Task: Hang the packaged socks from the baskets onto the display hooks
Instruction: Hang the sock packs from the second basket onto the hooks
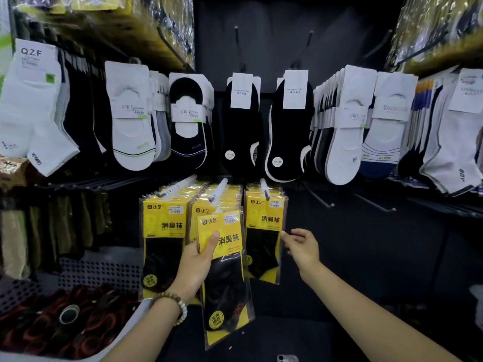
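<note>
Dark pegboard wall behind; left hand [196,259] pinches glossy yellow sock packet [224,259] — right hand [303,246] fingers loosely apart.

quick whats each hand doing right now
Left hand: grips a yellow sock pack, thumb on its front.
Right hand: open, holding nothing, beside the hanging packs.

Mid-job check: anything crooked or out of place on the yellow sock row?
Only the yellow pack gripped by the left hand: it tilts in front of the middle stack, its top just below the tip of the middle hook, seemingly not yet hung. The left stack and right stack hang orderly. The right hand holds nothing.
</note>
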The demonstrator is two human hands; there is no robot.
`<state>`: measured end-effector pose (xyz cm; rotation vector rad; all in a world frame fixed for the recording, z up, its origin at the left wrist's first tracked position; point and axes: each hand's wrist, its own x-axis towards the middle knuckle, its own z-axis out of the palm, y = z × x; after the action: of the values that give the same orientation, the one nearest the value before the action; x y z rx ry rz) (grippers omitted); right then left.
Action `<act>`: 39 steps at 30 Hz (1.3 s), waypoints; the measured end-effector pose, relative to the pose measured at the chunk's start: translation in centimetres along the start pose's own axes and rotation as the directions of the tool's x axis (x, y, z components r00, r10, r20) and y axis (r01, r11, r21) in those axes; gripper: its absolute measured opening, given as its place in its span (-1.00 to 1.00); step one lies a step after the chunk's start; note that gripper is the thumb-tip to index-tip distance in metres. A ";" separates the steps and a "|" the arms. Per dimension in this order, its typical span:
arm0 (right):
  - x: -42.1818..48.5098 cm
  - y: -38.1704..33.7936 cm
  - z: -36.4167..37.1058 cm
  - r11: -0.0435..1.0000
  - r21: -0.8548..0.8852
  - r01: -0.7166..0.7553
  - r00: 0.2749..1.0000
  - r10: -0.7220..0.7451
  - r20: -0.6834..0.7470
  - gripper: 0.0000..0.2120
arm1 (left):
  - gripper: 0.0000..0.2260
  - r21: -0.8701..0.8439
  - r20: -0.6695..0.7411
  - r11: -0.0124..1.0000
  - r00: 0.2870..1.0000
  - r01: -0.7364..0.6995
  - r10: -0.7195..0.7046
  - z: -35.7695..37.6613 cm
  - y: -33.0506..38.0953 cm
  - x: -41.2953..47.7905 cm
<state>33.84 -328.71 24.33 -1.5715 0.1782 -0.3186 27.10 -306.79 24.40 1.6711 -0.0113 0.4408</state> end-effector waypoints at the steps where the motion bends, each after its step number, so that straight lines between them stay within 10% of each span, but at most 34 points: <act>1: -0.9 -0.3 0.0 1.000 0.020 0.012 0.998 -0.013 0.061 -0.69 | -0.72 -0.007 0.015 1.000 1.000 0.006 -0.006 0.4 0.0 -0.2; 10: -6.2 -2.2 0.3 0.993 0.114 0.028 0.915 -0.071 0.398 -0.75 | -0.60 -0.077 0.082 0.997 0.996 -0.025 0.031 4.8 1.9 -2.2; 15: -6.2 -1.8 -0.9 0.978 0.205 0.032 0.955 -0.091 0.281 -0.85 | -0.86 -0.152 0.102 0.988 0.995 0.000 0.016 5.8 1.3 -2.7; 22: -3.8 -2.0 -2.0 0.983 0.154 0.100 0.994 -0.105 0.024 -0.85 | -0.64 -0.092 0.153 0.994 0.987 0.061 -0.046 6.7 1.2 -2.6; 39: 3.2 -2.1 2.7 0.982 -0.069 0.178 0.983 -0.180 -0.024 -0.86 | -0.41 -0.092 0.113 0.987 0.986 0.133 -0.122 10.2 -0.4 2.2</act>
<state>37.52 -327.11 26.73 -1.6530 0.0711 -0.4815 32.09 -315.92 23.79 1.5857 -0.0056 0.2494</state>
